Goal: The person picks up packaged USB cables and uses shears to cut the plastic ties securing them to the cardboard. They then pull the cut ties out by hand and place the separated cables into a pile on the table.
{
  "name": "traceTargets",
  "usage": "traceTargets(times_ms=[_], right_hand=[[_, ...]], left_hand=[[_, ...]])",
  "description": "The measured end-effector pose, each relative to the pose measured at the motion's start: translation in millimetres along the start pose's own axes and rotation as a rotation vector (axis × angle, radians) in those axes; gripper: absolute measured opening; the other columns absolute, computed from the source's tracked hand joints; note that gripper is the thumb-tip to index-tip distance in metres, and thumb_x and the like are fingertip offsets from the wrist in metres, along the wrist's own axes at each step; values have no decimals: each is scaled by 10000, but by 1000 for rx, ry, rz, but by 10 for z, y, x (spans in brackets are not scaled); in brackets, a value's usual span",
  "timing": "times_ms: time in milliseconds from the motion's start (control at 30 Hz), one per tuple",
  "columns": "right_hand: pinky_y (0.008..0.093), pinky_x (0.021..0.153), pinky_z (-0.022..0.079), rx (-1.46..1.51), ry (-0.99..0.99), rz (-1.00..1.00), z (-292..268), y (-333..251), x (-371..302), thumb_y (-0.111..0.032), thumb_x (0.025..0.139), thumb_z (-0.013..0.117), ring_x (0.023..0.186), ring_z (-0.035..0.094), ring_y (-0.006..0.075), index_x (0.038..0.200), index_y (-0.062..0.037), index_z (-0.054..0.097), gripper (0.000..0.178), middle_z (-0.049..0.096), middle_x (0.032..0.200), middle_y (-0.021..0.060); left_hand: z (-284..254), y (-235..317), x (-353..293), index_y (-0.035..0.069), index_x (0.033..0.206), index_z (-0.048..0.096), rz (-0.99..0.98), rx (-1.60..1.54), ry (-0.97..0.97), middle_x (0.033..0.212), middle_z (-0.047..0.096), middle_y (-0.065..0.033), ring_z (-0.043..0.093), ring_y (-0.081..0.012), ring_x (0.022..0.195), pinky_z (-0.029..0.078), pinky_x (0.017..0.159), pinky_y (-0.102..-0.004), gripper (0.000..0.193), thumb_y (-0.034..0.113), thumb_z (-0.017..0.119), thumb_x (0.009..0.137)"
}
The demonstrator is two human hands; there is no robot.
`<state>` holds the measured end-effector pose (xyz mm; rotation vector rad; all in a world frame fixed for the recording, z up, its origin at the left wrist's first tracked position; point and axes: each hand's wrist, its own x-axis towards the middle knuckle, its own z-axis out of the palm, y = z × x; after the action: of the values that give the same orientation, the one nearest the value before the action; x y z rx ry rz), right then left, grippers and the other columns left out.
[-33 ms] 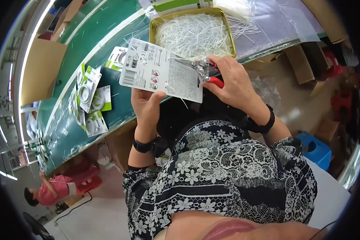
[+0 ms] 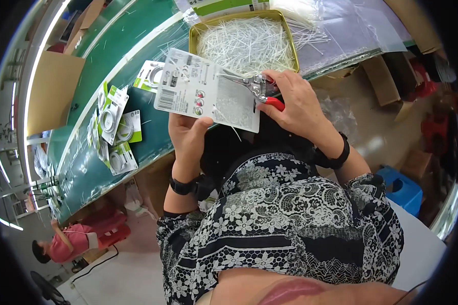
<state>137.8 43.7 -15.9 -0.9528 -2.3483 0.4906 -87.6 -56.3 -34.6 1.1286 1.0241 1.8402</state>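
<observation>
My left hand (image 2: 189, 136) holds a white printed card (image 2: 180, 84) from below, thumb over its near edge. Thin, clear plastic strips pass through the card; the end of one strip (image 2: 237, 134) sticks out below its near edge. In my right hand (image 2: 301, 105) is a pair of snips (image 2: 258, 87) with red handles and a coil spring. Its pointed metal blades lie over the card's upper right part, by a strip. Whether the blades touch the strip I cannot tell.
Beyond the card stands a yellow-rimmed tray (image 2: 295, 57) heaped with clear strips (image 2: 244, 43); loose strips (image 2: 310, 38) lie right of it. Several green-and-white cards with coiled cables (image 2: 118, 122) lie on the green table (image 2: 86, 170). A person (image 2: 68, 241) in pink is at far left.
The card and my left hand have shifted very slightly right and toward me. My right hand and the snips stay almost where they were.
</observation>
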Motion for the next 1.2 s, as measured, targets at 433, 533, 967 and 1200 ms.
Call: traceTargets(times_ms=[433,533,967,1200], right_hand=[[413,854,456,62,5,-9,-100,40,25,-309,796,717,980,570,345,1213,-27,513,543,589,1056,162],[408,830,471,86,5,1,-135,-2,28,-300,801,715,961,586,353,1184,-15,524,514,601,1045,172],[400,756,493,89,-144,93,-301,-18,60,-322,816,696,881,613,362,1131,-3,520,482,616,980,168],[403,773,488,110,-61,-3,-269,-60,141,-340,825,687,889,610,353,1155,-4,506,504,603,1006,173]], left_hand=[[128,64,55,-47,1316,405,-92,-128,-48,1274,548,-131,552,-203,1152,437,977,-343,581,92,715,845],[130,61,51,-46,1319,404,-93,-72,-63,1279,545,-131,549,-201,1157,434,980,-346,579,107,712,853],[274,112,250,-38,1284,435,-207,-27,-153,1182,589,-108,586,-181,1087,462,937,-315,513,96,699,865],[341,115,210,-35,1257,448,-214,3,-194,1165,592,-109,589,-181,1078,474,927,-319,481,75,698,861]])
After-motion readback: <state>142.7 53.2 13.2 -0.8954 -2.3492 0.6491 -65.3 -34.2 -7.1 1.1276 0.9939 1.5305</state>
